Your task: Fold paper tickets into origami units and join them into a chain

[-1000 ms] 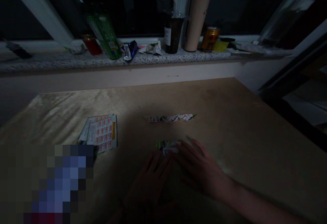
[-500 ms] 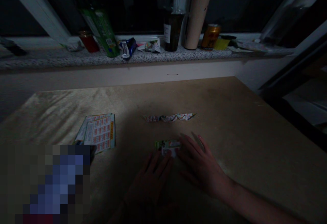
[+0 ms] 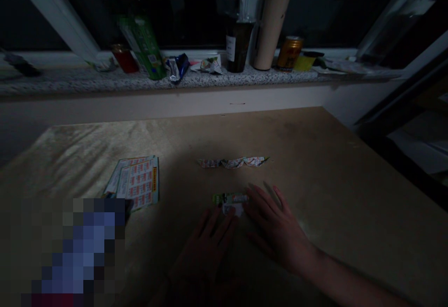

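As our left hand [image 3: 210, 238] and right hand [image 3: 278, 230] lie spread at the green paper [image 3: 231, 198], we judge the creased strip [image 3: 233, 163] done; printed cards [image 3: 138, 181] appear unused.

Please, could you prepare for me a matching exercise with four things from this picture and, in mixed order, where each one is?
Things:
1. small printed paper
2. crinkled strip
3. printed cards
4. can

Places:
A. standing on the window sill
B. overlapping, at the left side of the table
C. at the fingers of the left hand and the right hand
D. on the table, beyond both hands, near the middle

Right pairs: 1-C, 2-D, 3-B, 4-A.
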### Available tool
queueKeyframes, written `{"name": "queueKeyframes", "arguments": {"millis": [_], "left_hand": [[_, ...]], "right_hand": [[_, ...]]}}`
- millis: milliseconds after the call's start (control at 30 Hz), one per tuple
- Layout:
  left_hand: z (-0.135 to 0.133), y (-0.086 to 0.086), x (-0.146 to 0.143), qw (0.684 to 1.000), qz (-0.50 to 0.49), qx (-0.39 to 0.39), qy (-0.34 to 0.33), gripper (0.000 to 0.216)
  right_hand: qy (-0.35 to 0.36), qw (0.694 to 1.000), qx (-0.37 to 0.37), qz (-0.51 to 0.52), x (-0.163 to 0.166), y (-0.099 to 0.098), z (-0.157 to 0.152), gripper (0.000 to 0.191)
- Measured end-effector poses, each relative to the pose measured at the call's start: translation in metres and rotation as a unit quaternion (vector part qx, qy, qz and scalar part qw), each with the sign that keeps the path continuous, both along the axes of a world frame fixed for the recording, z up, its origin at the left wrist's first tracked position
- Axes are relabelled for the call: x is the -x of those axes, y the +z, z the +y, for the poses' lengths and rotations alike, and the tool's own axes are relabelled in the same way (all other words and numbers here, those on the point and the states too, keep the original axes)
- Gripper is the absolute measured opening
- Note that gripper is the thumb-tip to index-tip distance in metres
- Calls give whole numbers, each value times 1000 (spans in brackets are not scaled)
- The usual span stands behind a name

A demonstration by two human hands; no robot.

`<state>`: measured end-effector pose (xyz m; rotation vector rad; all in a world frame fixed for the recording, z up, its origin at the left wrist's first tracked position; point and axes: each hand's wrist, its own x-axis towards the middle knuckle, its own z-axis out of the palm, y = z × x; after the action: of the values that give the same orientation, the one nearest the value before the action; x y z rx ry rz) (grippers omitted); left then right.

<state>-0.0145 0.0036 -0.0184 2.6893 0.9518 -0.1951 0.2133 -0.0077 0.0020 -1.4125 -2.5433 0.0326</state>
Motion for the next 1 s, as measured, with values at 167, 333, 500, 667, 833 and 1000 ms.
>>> {"name": "queueKeyframes", "arguments": {"millis": [167, 333, 500, 667, 833, 1000], "left_hand": [[-1, -1, 0, 1000, -9, -16, -6, 89], [0, -2, 0, 1000, 2, -15, -4, 89], [-1, -2, 1, 999, -12, -39, -13, 88], [-1, -3, 1, 998, -11, -54, -15, 88], [-1, -1, 0, 999, -13, -51, -7, 88], [1, -3, -1, 999, 3, -45, -11, 87]], "right_hand": [[-19, 1000, -10, -4, -3, -2, 0, 47], [-23, 1000, -9, -19, -2, -2, 1, 43], [-18, 1000, -8, -6, -2, -2, 2, 46], [-17, 1000, -2, 2, -3, -3, 2, 48], [-10, 1000, 12, 11, -2, -3, 2, 46], [67, 994, 41, 69, -2, -2, 1, 48]]}}
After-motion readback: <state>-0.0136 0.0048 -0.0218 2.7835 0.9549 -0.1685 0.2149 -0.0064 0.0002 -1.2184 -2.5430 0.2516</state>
